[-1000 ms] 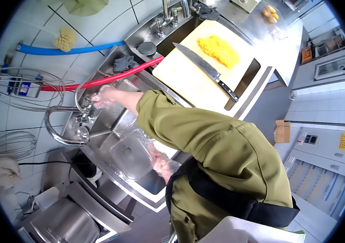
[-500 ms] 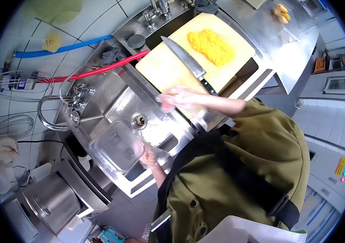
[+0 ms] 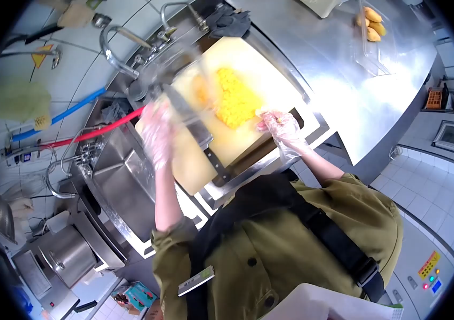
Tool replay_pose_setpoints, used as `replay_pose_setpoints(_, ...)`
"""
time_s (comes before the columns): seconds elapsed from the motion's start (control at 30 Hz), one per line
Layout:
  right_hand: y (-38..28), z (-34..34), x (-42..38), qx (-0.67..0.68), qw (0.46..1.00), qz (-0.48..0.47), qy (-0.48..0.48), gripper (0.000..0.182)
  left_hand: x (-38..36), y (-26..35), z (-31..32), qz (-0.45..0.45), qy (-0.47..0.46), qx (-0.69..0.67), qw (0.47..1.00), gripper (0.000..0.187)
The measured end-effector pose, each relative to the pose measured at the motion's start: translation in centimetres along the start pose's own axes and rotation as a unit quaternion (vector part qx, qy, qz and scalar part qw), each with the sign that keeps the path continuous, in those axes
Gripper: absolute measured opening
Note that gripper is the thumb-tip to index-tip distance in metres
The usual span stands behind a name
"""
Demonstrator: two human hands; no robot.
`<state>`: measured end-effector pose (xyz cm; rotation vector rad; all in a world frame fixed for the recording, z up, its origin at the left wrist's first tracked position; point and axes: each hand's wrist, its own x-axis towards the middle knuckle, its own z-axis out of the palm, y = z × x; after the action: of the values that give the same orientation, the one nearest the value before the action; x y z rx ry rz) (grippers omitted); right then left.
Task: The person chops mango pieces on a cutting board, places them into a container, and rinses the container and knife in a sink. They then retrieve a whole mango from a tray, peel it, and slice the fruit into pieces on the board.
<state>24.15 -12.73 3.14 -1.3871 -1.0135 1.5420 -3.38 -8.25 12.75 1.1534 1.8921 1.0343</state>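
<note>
My left hand (image 3: 157, 133), in a clear plastic glove, is closed on a clear plastic container (image 3: 176, 65). The container is smeared by motion and hangs tilted over the left part of a pale yellow cutting board (image 3: 187, 160). On the board lies a heap of finely chopped yellow food (image 3: 235, 101). A large knife (image 3: 200, 133) with a black handle rests to the left of the heap. My gloved right hand (image 3: 281, 128) is at the board's right edge, close beside the heap, fingers curled together. What they hold, if anything, is hidden.
The board lies across a sink. Left of it is another steel sink (image 3: 125, 184) with a curved tap (image 3: 59, 181). A red hose (image 3: 104, 127) reaches the board. A clear tray with several yellow fruits (image 3: 372, 26) stands on the steel counter (image 3: 323, 64). A dark cloth (image 3: 228, 22) lies behind.
My left hand has carried the container from the left sink up over the board. My right hand has moved from the board's near left side to its right edge. The view has shifted.
</note>
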Motion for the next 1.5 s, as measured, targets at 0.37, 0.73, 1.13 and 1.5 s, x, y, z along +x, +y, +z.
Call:
replay_pose_setpoints(0.37, 1.0, -4.2, 0.8, -0.205, 0.956, -0.144, 0.150, 0.020, 3.3, 0.9, 26.4, -0.043, -0.009, -0.194, 0.980, 0.033)
replay_pose_setpoints(0.73, 0.7, 5.0, 4.7, -0.423, 0.851, -0.204, 0.234, 0.049, 10.0, -8.3, 12.5, 0.177, -0.020, 0.346, 0.921, 0.030)
replay_pose_setpoints(1.13, -0.2, 5.2, 14.3, -0.165, 0.960, -0.224, 0.005, 0.033, 10.3, -7.7, 16.4, -0.142, -0.341, -0.221, 0.903, 0.054)
replay_pose_setpoints(1.5, -1.4, 8.5, 12.6, -0.154, 0.976, -0.119, 0.099, 0.034, 6.5, -7.3, 16.4, -0.088, -0.116, -0.190, 0.971, 0.057)
